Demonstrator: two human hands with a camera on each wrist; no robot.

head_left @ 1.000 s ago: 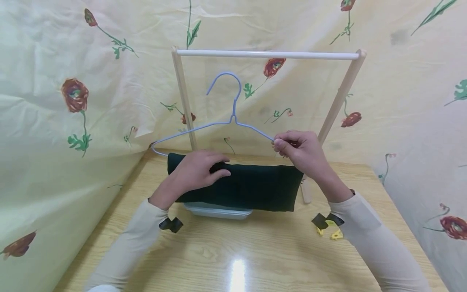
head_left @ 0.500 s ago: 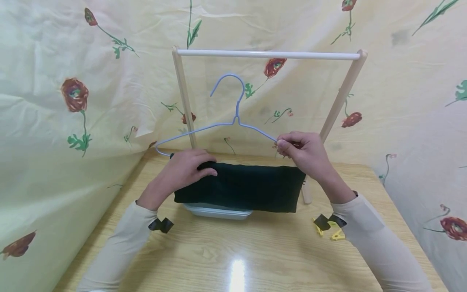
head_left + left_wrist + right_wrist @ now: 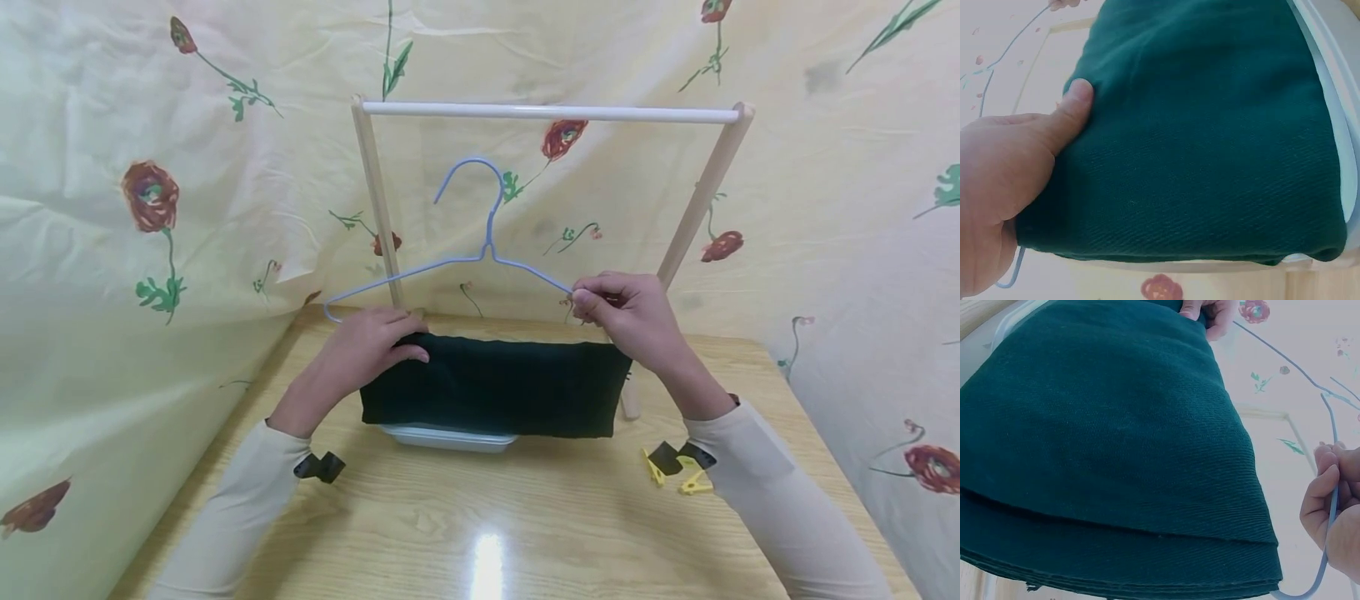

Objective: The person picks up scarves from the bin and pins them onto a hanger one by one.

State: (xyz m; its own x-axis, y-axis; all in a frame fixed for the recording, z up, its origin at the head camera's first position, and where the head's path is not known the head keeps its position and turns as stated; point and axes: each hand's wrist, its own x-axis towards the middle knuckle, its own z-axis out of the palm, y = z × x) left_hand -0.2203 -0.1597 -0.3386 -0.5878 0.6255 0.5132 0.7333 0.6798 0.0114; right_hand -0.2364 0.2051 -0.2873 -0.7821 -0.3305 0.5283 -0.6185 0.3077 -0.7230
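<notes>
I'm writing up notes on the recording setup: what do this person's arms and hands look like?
The left sleeve and right sleeve are long, plain and pale beige. A small black angular piece sits near the left one's end, a similar black piece near the right one's. The left hand and right hand are bare, with no gloves; no rings or cables show.
</notes>
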